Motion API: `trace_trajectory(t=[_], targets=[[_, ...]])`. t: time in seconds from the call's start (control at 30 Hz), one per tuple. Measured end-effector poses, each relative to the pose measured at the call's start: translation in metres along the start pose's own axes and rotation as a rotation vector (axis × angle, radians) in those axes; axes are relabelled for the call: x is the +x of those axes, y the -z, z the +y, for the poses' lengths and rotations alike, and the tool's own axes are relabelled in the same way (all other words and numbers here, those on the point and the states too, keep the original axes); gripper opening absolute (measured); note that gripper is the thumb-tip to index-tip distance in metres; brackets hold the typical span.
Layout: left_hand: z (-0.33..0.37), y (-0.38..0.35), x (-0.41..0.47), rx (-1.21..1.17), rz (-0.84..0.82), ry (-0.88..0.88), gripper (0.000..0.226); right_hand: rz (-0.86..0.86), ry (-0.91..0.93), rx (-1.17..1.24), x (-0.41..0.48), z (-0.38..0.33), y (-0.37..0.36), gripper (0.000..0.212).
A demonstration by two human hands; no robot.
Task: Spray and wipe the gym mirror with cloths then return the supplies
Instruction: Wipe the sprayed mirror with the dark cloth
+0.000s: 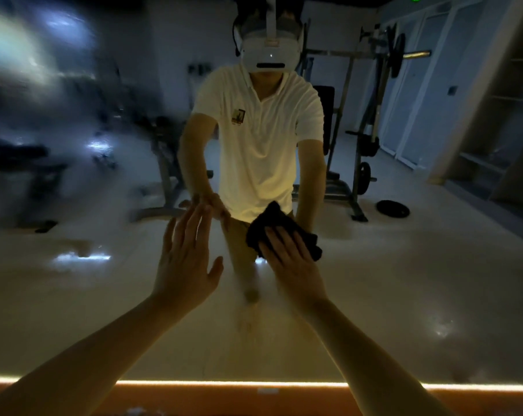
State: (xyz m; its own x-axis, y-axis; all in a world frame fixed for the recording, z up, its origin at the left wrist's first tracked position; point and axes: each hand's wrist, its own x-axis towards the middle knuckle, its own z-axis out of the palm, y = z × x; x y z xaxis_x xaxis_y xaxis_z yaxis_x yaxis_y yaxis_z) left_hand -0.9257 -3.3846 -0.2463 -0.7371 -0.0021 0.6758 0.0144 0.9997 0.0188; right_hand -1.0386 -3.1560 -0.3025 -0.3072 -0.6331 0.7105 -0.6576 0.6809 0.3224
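The gym mirror (404, 280) fills the view and shows a person in a white shirt reaching toward it. My right hand (290, 262) presses a dark cloth (272, 226) flat against the glass with straight fingers, low and near the middle. My left hand (185, 265) is raised beside it, fingers straight, its fingertips at the glass by their own reflection. The mirror's left half is hazy and streaked. No spray bottle shows.
A glowing light strip (254, 384) runs along the mirror's bottom edge, above an orange ledge. Reflected in the glass are a weight rack (365, 139), a bench, a loose weight plate (392, 208) on the pale floor and doors at the right.
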Motion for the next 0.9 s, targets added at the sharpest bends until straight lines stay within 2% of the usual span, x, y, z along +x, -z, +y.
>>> trace_trajectory(t=[0.17,0.37,0.47,0.6,0.67,0.77,0.9], targets=[[-0.032,0.039,0.021,0.021,0.082,0.009,0.100,0.034,0.267,-0.055,0.072,-0.018,0.010,0.058],[-0.052,0.079,0.057,0.036,0.116,-0.003,0.102,-0.104,0.422,-0.064,0.112,0.003,0.044,0.065],[-0.055,0.095,0.081,0.079,0.146,-0.012,0.100,-0.041,0.389,-0.093,0.138,0.016,0.064,0.057],[-0.058,0.120,0.115,0.125,0.202,-0.051,0.100,0.000,0.384,-0.171,0.193,0.041,0.102,0.078],[-0.060,0.132,0.130,0.161,0.223,-0.072,0.095,0.051,0.348,-0.188,0.223,0.055,0.124,0.081],[-0.064,0.148,0.153,0.255,0.200,-0.087,0.092,0.150,0.293,-0.193,0.262,0.074,0.156,0.079],[-0.065,0.173,0.182,0.332,0.211,-0.116,0.092,0.185,0.277,-0.242,0.305,0.099,0.192,0.074]])
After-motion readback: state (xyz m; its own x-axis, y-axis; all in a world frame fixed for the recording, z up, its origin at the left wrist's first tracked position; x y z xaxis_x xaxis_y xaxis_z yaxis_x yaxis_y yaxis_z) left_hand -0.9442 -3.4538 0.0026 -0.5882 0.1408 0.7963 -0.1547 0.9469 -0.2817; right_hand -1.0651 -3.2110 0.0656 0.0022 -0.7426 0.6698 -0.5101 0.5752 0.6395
